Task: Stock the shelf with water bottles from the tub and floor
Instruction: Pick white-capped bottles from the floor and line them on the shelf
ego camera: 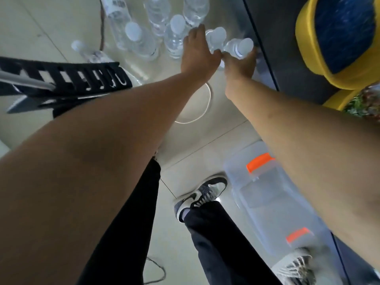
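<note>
Several clear water bottles with white caps stand on the pale tiled floor [61, 23] far ahead, among them one [141, 41] at the left of the group and one [174, 36] in the middle. My left hand [197, 52] grips a white-capped bottle [217, 38] near its neck. My right hand [240, 65] grips another bottle [240, 47] right beside it. Both arms are stretched forward and down. One more bottle [86, 51] lies partly hidden behind a black-and-white object. The clear plastic tub [267, 192] with orange latches sits by my right foot.
A dark cabinet face [277, 48] runs along the right. Above it is a yellow and blue object [339, 38]. A black-and-white striped item [61, 79] lies at the left. A white cable loop [197, 112] is on the floor. My shoes [203, 194] stand near the tub.
</note>
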`<state>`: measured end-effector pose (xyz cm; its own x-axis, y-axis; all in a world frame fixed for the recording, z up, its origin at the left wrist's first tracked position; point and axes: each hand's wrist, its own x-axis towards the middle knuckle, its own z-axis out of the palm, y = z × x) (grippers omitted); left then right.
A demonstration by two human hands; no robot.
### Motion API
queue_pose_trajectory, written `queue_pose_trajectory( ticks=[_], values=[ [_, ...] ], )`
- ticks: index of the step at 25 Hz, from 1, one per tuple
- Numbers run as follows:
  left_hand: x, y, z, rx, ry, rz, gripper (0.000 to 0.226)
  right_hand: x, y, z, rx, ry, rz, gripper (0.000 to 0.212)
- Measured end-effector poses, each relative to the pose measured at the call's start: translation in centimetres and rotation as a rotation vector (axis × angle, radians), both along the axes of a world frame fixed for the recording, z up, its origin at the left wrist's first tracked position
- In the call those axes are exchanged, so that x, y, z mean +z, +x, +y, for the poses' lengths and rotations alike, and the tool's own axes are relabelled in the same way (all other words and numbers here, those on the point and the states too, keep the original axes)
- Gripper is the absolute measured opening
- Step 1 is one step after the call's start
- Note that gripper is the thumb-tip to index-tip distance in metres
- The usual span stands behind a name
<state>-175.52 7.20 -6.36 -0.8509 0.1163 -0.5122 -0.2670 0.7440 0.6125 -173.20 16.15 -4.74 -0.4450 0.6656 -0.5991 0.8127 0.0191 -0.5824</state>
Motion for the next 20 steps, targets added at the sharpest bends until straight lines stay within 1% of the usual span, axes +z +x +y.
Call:
queue_pose_trajectory(
  ticks=[1, 3, 5, 8, 11, 13, 16, 18, 20],
  values=[
    [-0.6, -0.3, 0.5, -0.017, -0.014, 0.020, 0.069, -0.7, -0.3, 0.1, -0.035, 0.008, 0.026, 0.074],
    [-1.0, -0.7, 0.9, -0.014, -0.022, 0.036, 0.063, -1.5, -0.6, 0.3, -0.038, 0.063, 0.052, 0.060],
    [-0.6, -0.9, 1.0, 0.002, -0.022, 0.061, 0.059, -1.3, -0.4, 0.6, -0.013, 0.099, 0.041, 0.054],
    [1.3, 0.1, 0.6, 0.055, -0.003, 0.044, 0.053, 0.9, 0.3, 1.0, 0.041, 0.149, 0.072, 0.044],
    [4.7, 1.1, -0.1, 0.125, 0.036, 0.047, 0.052, 5.0, 0.8, 0.6, 0.085, 0.172, 0.113, 0.043],
    [8.6, 1.6, 0.0, 0.186, 0.080, 0.093, 0.051, 8.8, 1.0, 0.7, 0.102, 0.176, 0.145, 0.044],
    [16.4, 1.9, 0.2, 0.227, 0.103, 0.196, 0.050, 16.3, 1.7, 0.9, 0.088, 0.223, 0.261, 0.043],
    [22.7, 1.9, 0.5, 0.253, 0.140, 0.223, 0.050, 22.3, 2.1, 0.9, 0.123, 0.260, 0.353, 0.046],
    [29.8, 2.1, 1.1, 0.284, 0.191, 0.251, 0.047, 29.2, 2.0, 1.3, 0.133, 0.344, 0.451, 0.044]
  ],
)
